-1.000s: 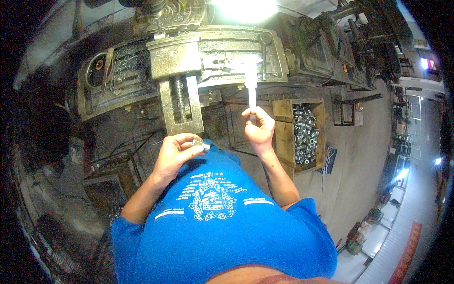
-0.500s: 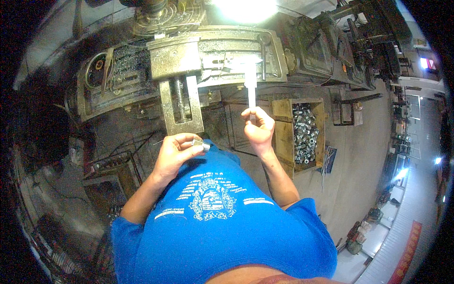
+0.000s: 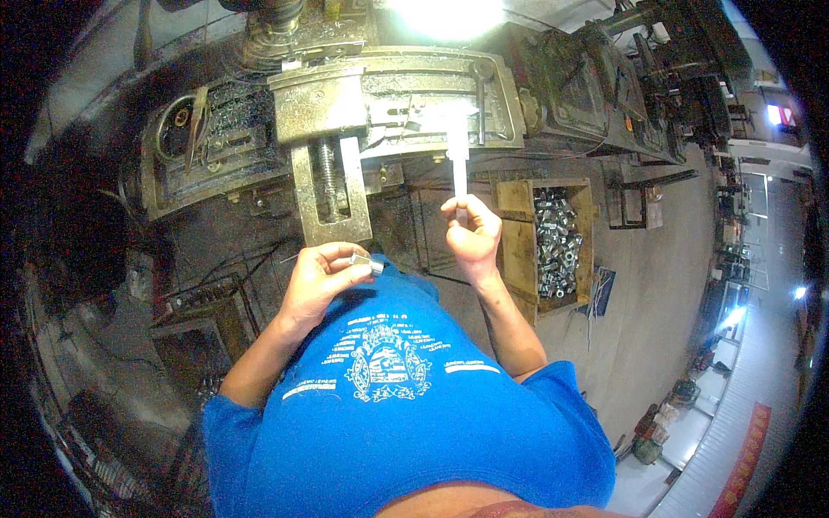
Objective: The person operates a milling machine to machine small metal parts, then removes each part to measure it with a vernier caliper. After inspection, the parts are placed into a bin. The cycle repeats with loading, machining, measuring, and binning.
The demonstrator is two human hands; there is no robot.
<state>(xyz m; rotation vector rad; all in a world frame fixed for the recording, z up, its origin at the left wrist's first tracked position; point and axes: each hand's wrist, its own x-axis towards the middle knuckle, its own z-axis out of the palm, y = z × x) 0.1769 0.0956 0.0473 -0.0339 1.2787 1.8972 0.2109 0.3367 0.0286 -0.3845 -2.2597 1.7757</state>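
Between the thumb and fingers of my left hand (image 3: 318, 278) is a small shiny metal nut (image 3: 367, 263), held in front of the blue shirt. My right hand (image 3: 474, 233) is closed around the lower end of a caliper (image 3: 460, 177), which points up and away from me. Glare washes out the caliper's upper part, where it overlaps the machine table (image 3: 406, 85). The nut and the caliper are apart. Below and left of the caliper, a heavy machine vise (image 3: 319, 108) with a long screw reaches toward me, its near end just above my left hand.
A wooden box (image 3: 518, 250) full of similar metal nuts (image 3: 557, 242) stands right of my right forearm. On the machine table lie a wrench (image 3: 482, 99) and scattered metal chips. Another machine (image 3: 596, 86) stands at the far right; a dark metal frame (image 3: 203, 328) is at the left.
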